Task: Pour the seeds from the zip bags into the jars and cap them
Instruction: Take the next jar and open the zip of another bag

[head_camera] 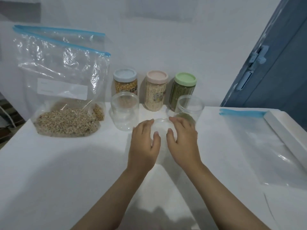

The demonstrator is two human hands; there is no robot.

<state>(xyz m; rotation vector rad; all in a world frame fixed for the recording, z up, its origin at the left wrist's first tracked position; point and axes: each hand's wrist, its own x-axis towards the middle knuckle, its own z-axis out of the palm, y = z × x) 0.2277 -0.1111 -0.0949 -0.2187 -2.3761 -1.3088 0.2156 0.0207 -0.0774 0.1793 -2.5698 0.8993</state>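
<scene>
Both forearms reaching fwd over white table [49,163], left hand [143,143] & right hand [182,140] cupped round a clear empty jar [162,130] at table centre, fingers curled on its sides, fingertips up by the rim, thumbs on near wall. Two more empty clear jars [124,112] [190,107] just behind; three capped, filled jars [125,83] along the wall. Seed-filled zip bag [66,97] upright far left, flat empty zip bag [265,143] at right.
</scene>
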